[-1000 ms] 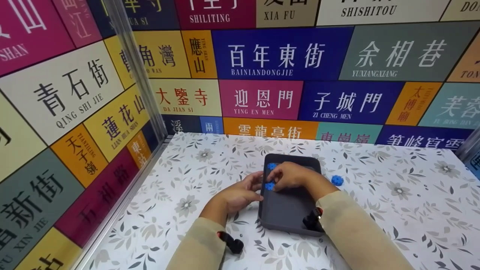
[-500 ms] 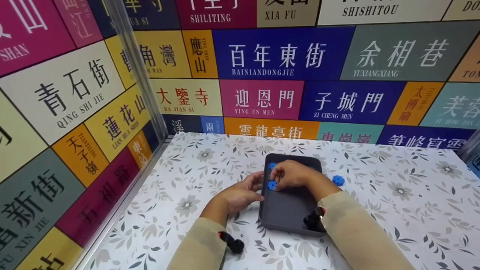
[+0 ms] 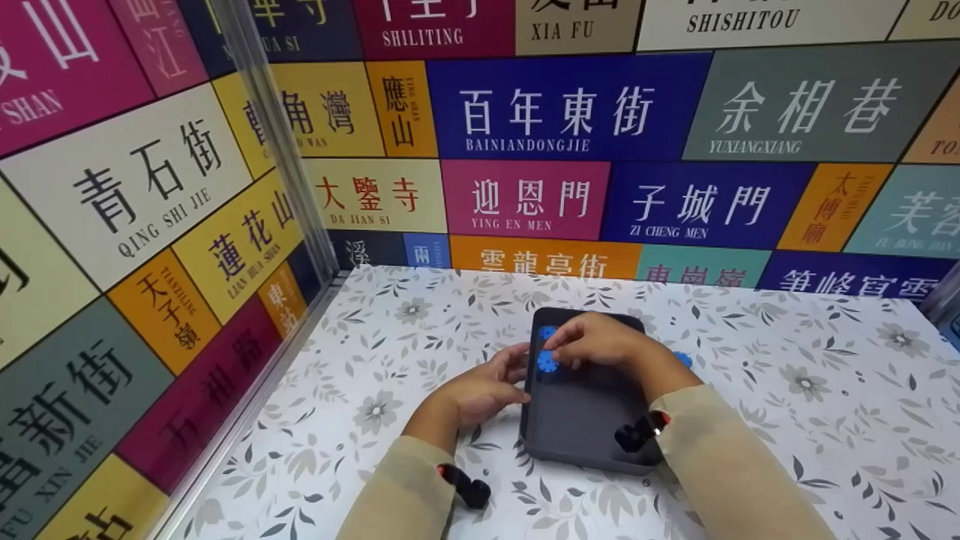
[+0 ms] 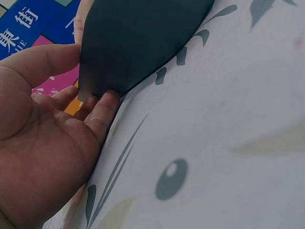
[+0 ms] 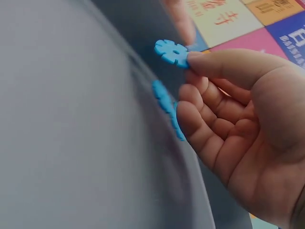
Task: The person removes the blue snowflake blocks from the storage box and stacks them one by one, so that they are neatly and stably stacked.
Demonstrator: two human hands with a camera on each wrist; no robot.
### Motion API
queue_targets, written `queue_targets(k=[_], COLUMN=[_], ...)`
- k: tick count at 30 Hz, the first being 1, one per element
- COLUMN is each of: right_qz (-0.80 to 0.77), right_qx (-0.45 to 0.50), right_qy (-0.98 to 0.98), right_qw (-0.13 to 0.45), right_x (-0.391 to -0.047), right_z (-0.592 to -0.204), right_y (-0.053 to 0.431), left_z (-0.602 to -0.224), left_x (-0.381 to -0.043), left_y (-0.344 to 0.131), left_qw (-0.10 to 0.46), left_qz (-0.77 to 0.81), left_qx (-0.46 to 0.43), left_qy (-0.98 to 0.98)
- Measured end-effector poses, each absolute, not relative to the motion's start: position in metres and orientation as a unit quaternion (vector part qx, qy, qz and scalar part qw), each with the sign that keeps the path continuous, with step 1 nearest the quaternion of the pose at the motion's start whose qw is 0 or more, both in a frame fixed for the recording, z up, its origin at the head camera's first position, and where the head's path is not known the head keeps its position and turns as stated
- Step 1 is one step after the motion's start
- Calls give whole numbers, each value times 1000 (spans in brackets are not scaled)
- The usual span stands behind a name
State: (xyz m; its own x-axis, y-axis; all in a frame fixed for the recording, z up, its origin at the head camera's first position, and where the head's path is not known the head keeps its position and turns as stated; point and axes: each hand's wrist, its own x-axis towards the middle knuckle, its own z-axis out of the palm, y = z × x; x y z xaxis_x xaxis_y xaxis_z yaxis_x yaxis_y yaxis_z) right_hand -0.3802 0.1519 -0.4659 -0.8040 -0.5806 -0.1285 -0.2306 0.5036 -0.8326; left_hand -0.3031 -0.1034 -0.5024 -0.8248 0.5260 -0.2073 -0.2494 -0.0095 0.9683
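My right hand (image 3: pixel 600 341) is over the far left part of a dark grey tray (image 3: pixel 581 420), pinching a blue notched disc (image 5: pixel 172 53) between thumb and fingers. Another blue notched disc (image 3: pixel 550 331) lies in the tray near its far left corner. In the right wrist view this lower disc (image 5: pixel 167 107) is seen nearly edge-on below the held one, partly covered by my fingers. My left hand (image 3: pixel 484 394) holds the tray's left side. The left wrist view has my thumb at the rim and my fingers low on the outer wall (image 4: pixel 138 43).
A third blue disc (image 3: pixel 682 359) is on the table right of the tray, mostly hidden behind my right forearm. The table (image 3: pixel 375 457) wears a white cloth with grey flowers and leaves. Walls of coloured sign panels (image 3: pixel 555 105) stand behind and at left.
My right hand has shifted a little right and away from me, and the held disc has risen slightly in view. My right forearm now covers most of the disc on the table. My left hand stays.
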Motion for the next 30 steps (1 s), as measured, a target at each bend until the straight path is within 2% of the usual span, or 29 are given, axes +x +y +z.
queue_targets(k=[4,11,17,30], right_qz=[-486,-509,-557,-659], right_qx=[-212,-180,-132,-33], right_qy=[827,834,815,748], right_qw=[187,111,91,69], right_x=[-371,-343,-324,-326], right_z=[-456,-441,-437,-464], right_y=[162,194,235,305], left_z=[-501,-502,-502,-505], left_x=[-303,-304,-304,-304], left_y=[-103,-102,-105,-101], left_qw=[275,274,272,264], left_qz=[694,699,705,711], left_qx=[100,97,99,106], left_qy=[658,654,648,643])
